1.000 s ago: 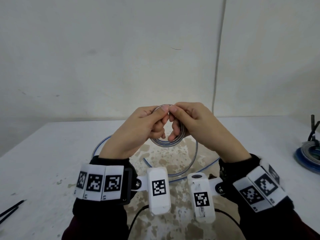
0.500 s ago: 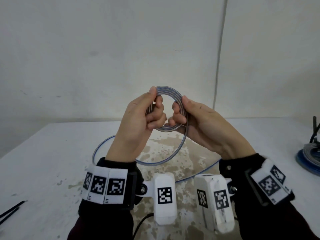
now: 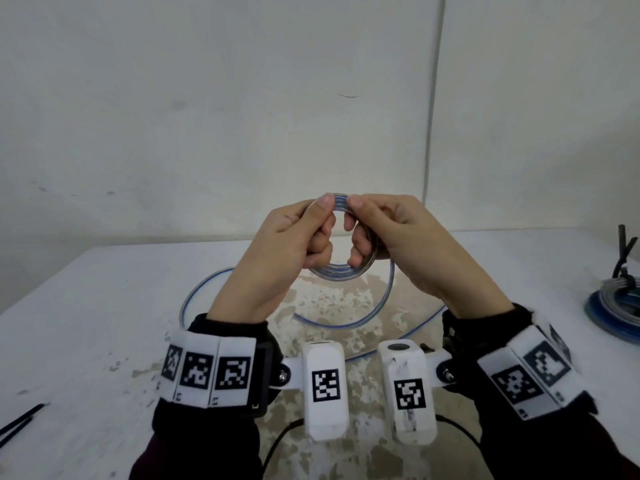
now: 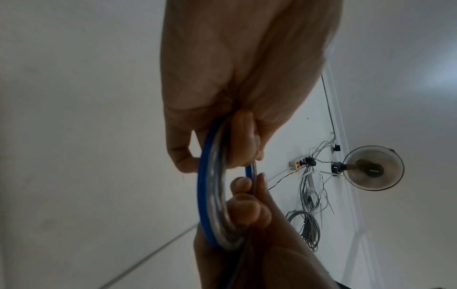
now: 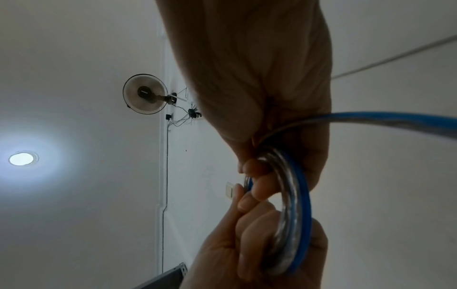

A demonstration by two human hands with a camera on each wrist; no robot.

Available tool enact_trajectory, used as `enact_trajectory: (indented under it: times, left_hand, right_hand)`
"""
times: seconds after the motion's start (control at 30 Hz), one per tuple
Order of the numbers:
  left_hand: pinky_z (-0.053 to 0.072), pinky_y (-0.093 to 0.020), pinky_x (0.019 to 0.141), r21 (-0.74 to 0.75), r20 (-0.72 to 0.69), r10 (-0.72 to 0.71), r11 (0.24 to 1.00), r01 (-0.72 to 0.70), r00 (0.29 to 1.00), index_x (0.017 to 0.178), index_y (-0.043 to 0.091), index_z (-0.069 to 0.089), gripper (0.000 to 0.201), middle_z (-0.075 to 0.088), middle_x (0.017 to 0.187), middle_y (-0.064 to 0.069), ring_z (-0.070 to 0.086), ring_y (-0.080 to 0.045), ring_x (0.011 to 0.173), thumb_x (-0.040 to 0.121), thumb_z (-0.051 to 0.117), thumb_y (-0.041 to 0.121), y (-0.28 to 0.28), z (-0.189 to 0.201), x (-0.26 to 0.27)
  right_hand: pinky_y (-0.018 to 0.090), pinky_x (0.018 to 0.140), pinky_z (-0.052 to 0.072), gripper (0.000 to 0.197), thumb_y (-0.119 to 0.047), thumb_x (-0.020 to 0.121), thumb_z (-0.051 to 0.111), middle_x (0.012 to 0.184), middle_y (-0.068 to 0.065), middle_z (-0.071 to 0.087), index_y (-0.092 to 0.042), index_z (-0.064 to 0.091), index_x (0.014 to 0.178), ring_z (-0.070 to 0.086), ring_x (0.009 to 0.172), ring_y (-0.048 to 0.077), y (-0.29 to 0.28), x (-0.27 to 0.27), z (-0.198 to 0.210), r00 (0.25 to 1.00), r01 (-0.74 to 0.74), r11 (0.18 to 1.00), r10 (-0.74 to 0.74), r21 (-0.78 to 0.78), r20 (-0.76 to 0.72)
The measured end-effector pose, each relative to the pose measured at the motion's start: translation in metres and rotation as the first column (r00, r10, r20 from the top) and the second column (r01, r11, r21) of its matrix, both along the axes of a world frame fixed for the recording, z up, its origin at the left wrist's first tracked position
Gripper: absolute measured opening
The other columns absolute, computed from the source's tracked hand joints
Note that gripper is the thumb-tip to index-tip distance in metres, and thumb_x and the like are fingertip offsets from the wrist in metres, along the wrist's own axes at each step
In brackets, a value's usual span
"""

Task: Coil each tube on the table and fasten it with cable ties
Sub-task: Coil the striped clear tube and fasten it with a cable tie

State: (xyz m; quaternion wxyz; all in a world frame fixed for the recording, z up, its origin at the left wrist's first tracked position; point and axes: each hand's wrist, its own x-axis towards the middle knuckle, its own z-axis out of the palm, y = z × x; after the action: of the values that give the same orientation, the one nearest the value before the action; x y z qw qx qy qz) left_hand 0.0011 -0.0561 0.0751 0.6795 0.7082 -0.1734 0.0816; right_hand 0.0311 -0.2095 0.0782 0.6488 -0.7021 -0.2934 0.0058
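A clear tube with a blue stripe is wound into a small coil (image 3: 337, 271) held upright above the table. My left hand (image 3: 320, 223) pinches its left side, thumb on top. On the coil's right side my right hand (image 3: 356, 223) grips it with fingers through the ring. The loose tail (image 3: 388, 289) drops from the right hand and curves across the table (image 3: 104, 306). The left wrist view shows the coil (image 4: 210, 195) edge-on between both hands. In the right wrist view the coil (image 5: 296, 215) and tail (image 5: 395, 121) show.
A finished blue and clear coil (image 3: 616, 306) lies at the table's right edge, with black cable ties (image 3: 623, 251) sticking up behind it. More black ties (image 3: 17, 420) lie at the near left edge. A white wall stands behind the table.
Both hands lifted and tilted the coil half a second ago, then lowered it slightly. The hanging loop under the coil has pulled in smaller, and the thumbs are back on top of the ring.
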Motion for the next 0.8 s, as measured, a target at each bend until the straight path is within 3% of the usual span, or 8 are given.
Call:
enact_trajectory:
  times: [0.13,0.23,0.37,0.47,0.53,0.6,0.73,0.8]
  left_hand:
    - [0.028,-0.015,0.047,-0.229,0.015,-0.006,0.973,0.009,1.000,0.071,0.010,0.042,0.035,0.021,0.052,0.006,0.020,-0.008,0.043,0.102,0.037,0.026,-0.006,0.003,0.000]
    - [0.034,-0.015,0.049,-0.350,-0.008,-0.082,0.934,0.074,0.997,0.070,0.011,0.043,0.036,0.024,0.050,0.006,0.024,-0.009,0.042,0.101,0.035,0.026,-0.003,0.004,0.002]
    - [0.039,-0.023,0.056,-0.209,-0.090,-0.195,0.963,0.173,0.977,0.072,0.011,0.046,0.033,0.031,0.045,0.004,0.042,-0.015,0.044,0.099,0.036,0.027,0.002,0.002,0.001]
    - [0.028,-0.033,0.070,-0.144,-0.061,-0.175,0.976,0.165,0.983,0.072,0.012,0.047,0.030,0.026,0.045,0.008,0.034,-0.011,0.041,0.096,0.040,0.028,0.003,0.000,0.001]
    - [0.027,-0.028,0.066,-0.242,-0.009,-0.140,0.961,0.133,0.990,0.073,0.012,0.045,0.031,0.023,0.048,0.010,0.025,-0.008,0.043,0.099,0.036,0.027,0.000,0.000,0.003]
    - [0.039,-0.020,0.060,-0.343,0.016,-0.114,0.933,0.112,0.993,0.073,0.012,0.044,0.033,0.024,0.048,0.009,0.024,-0.009,0.044,0.101,0.034,0.026,-0.003,0.001,0.005]
    - [0.041,-0.020,0.054,-0.240,-0.059,-0.195,0.955,0.176,0.979,0.068,0.011,0.047,0.034,0.030,0.047,0.003,0.042,-0.016,0.045,0.097,0.037,0.026,0.003,0.002,0.004]
    - [0.035,-0.023,0.055,-0.186,-0.089,-0.213,0.963,0.194,0.973,0.065,0.014,0.047,0.035,0.029,0.047,0.004,0.039,-0.015,0.044,0.094,0.039,0.030,0.006,0.002,0.003]
  right_hand:
    - [0.022,0.063,0.051,0.038,-0.026,0.102,0.034,0.061,0.005,0.057,-0.006,0.060,0.084,0.058,0.061,0.016,0.004,0.001,0.000,0.983,-0.103,0.967,0.134,0.234,-0.122]
    - [0.021,0.066,0.050,0.039,-0.026,0.104,0.029,0.057,0.002,0.051,-0.005,0.057,0.085,0.057,0.061,0.015,0.003,0.001,0.001,0.958,-0.154,0.943,0.216,0.297,-0.189]
    - [0.018,0.056,0.037,0.035,-0.025,0.104,0.031,0.053,-0.005,0.025,-0.009,0.047,0.078,0.031,0.048,0.010,0.000,0.002,0.000,0.982,-0.113,0.975,0.139,0.191,-0.128]
    - [0.021,0.058,0.037,0.035,-0.026,0.103,0.033,0.054,-0.004,0.026,-0.009,0.049,0.077,0.032,0.048,0.011,0.002,0.001,-0.002,0.985,-0.105,0.983,0.124,0.151,-0.122]
    - [0.021,0.060,0.045,0.036,-0.027,0.103,0.032,0.055,-0.001,0.035,-0.008,0.054,0.081,0.043,0.052,0.012,0.006,0.000,-0.001,0.972,-0.116,0.960,0.163,0.254,-0.172]
    - [0.022,0.065,0.049,0.037,-0.026,0.103,0.030,0.058,0.001,0.046,-0.007,0.057,0.086,0.053,0.058,0.013,0.009,0.001,0.000,0.950,-0.130,0.928,0.217,0.349,-0.223]
    - [0.019,0.060,0.045,0.034,-0.023,0.104,0.028,0.053,-0.005,0.028,-0.007,0.049,0.083,0.039,0.049,0.009,0.004,0.001,0.000,0.961,-0.136,0.942,0.201,0.307,-0.190]
    - [0.021,0.060,0.047,0.035,-0.025,0.104,0.029,0.055,-0.004,0.024,-0.006,0.050,0.084,0.034,0.048,0.010,0.004,-0.001,0.000,0.968,-0.144,0.962,0.186,0.233,-0.169]
